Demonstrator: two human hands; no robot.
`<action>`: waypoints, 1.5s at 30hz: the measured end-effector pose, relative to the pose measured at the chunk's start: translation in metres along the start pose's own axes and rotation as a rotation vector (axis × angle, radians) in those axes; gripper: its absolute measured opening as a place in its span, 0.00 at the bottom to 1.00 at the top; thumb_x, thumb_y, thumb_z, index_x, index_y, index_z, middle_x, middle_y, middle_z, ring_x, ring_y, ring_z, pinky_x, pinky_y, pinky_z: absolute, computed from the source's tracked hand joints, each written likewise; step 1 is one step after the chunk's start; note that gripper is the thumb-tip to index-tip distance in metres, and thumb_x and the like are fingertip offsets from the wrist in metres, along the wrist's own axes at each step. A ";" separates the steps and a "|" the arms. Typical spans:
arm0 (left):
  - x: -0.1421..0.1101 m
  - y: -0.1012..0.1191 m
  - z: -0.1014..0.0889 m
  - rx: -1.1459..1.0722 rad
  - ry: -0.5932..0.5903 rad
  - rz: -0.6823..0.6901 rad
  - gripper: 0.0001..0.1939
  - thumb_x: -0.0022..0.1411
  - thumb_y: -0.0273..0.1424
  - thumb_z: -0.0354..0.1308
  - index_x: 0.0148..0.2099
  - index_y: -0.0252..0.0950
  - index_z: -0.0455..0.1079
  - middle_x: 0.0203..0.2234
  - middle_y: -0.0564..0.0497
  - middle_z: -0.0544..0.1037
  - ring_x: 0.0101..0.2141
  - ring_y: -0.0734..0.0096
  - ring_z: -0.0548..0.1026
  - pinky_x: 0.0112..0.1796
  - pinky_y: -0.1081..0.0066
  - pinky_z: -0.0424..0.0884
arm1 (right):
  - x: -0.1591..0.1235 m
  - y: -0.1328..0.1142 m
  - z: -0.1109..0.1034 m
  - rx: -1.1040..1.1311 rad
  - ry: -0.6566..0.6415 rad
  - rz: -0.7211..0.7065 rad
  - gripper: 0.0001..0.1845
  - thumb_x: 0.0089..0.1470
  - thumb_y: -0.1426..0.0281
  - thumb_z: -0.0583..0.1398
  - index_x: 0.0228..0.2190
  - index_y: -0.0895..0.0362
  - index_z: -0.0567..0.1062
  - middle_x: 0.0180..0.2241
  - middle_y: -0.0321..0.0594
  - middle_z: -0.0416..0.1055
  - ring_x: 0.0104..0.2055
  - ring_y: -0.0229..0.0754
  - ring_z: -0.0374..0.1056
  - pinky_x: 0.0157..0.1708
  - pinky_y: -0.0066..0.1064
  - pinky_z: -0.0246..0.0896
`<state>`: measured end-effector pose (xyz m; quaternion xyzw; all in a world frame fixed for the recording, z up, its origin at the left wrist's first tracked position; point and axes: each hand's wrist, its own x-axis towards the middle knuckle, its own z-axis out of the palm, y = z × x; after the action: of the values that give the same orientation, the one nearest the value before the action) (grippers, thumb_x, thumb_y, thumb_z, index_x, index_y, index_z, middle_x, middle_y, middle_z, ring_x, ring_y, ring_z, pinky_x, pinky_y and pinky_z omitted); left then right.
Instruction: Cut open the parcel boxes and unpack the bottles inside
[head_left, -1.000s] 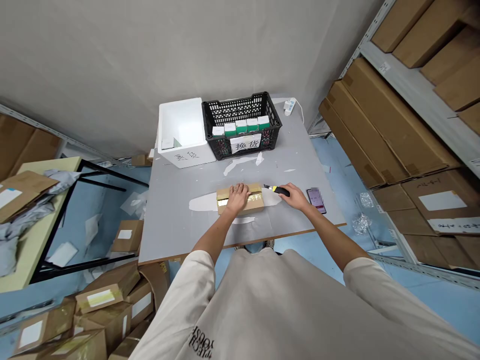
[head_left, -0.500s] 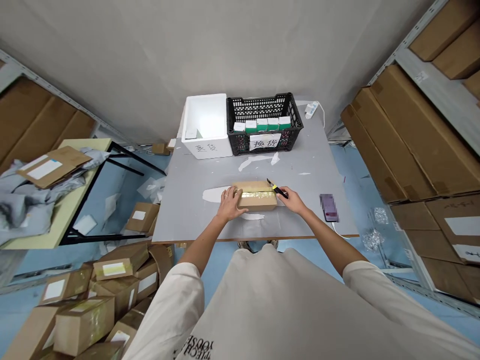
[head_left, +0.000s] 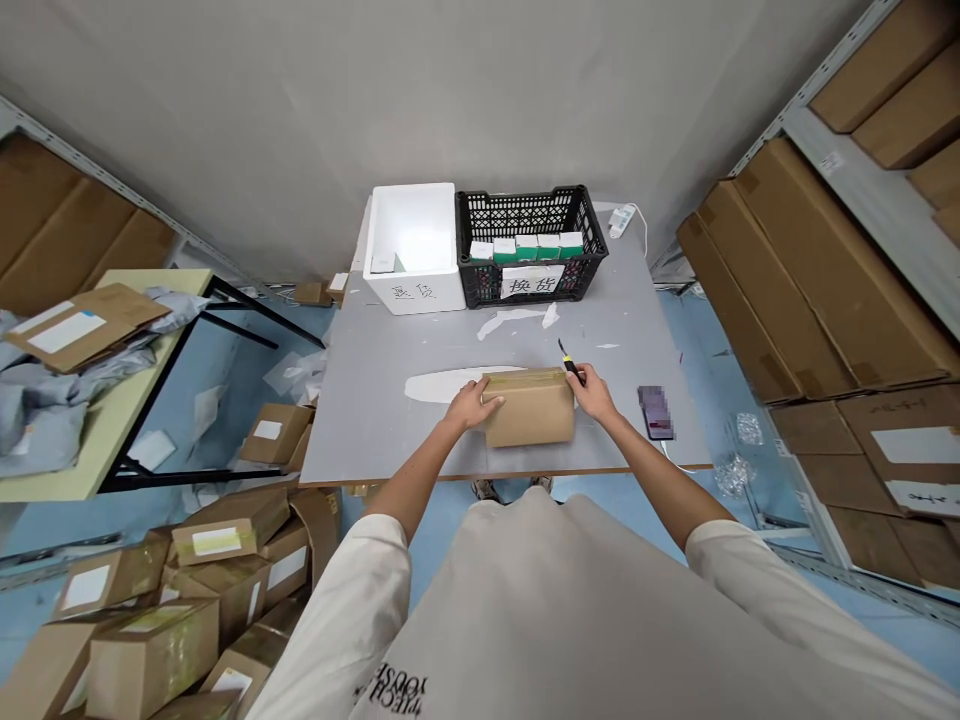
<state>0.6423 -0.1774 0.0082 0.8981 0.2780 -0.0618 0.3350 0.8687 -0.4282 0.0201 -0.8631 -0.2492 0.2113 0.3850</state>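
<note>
A small brown cardboard box is tipped up over the grey table's near half, a broad plain side facing me and its taped face along the upper edge. My left hand grips its left end, thumb on the facing side and fingers behind. At the right end, my right hand is closed round a black and yellow utility knife, whose blade points up and away from me. That hand also touches the box's upper right corner.
A white foam box and a black crate holding several green and white boxes stand at the table's back. To the right lies a phone on a cable. Cartons are piled at lower left; shelves with boxes flank the table.
The cardboard box has been tipped so its taped face turned away, and it sits slightly nearer me. The knife has moved right and its blade has swung more upright, off the tape.
</note>
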 end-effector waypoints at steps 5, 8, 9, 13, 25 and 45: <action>0.011 0.005 0.014 -0.133 0.043 -0.056 0.42 0.70 0.49 0.52 0.77 0.36 0.43 0.61 0.35 0.72 0.55 0.52 0.75 0.53 0.59 0.69 | -0.004 0.016 0.006 0.072 -0.003 0.024 0.27 0.62 0.47 0.54 0.51 0.53 0.69 0.49 0.47 0.79 0.50 0.51 0.74 0.51 0.43 0.67; 0.007 0.003 0.020 -0.114 0.016 -0.028 0.46 0.68 0.46 0.56 0.78 0.36 0.37 0.65 0.34 0.66 0.61 0.49 0.70 0.58 0.57 0.67 | -0.008 0.024 0.009 0.091 -0.036 0.004 0.25 0.62 0.49 0.55 0.51 0.53 0.68 0.52 0.48 0.77 0.53 0.50 0.73 0.53 0.42 0.66; 0.005 0.003 0.021 -0.091 0.002 -0.025 0.48 0.66 0.46 0.58 0.78 0.37 0.38 0.66 0.34 0.64 0.63 0.47 0.68 0.59 0.56 0.65 | -0.010 0.026 0.010 0.082 -0.045 0.006 0.25 0.62 0.49 0.54 0.51 0.52 0.68 0.53 0.48 0.77 0.53 0.50 0.73 0.53 0.42 0.66; -0.004 0.005 0.025 -0.015 -0.070 -0.071 0.61 0.55 0.48 0.70 0.78 0.41 0.36 0.68 0.33 0.60 0.64 0.41 0.67 0.58 0.55 0.66 | -0.016 0.033 0.011 -0.013 -0.060 0.050 0.24 0.62 0.49 0.54 0.51 0.52 0.68 0.52 0.49 0.77 0.51 0.52 0.74 0.50 0.42 0.67; -0.014 0.013 0.009 -0.129 -0.026 -0.090 0.46 0.65 0.39 0.62 0.76 0.42 0.41 0.57 0.39 0.75 0.46 0.56 0.80 0.48 0.61 0.72 | -0.022 0.014 0.001 -0.162 -0.050 0.053 0.28 0.65 0.46 0.50 0.54 0.51 0.67 0.41 0.45 0.79 0.42 0.55 0.75 0.39 0.38 0.64; -0.012 0.035 0.020 0.262 0.173 0.181 0.28 0.68 0.22 0.44 0.67 0.39 0.63 0.61 0.37 0.68 0.64 0.48 0.63 0.61 0.50 0.61 | 0.019 -0.005 -0.016 -0.044 0.058 -0.145 0.32 0.67 0.49 0.49 0.60 0.57 0.70 0.57 0.53 0.73 0.57 0.54 0.70 0.57 0.46 0.64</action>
<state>0.6522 -0.2175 0.0161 0.9574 0.2136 0.0105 0.1942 0.8912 -0.4230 0.0304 -0.8568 -0.3045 0.1522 0.3874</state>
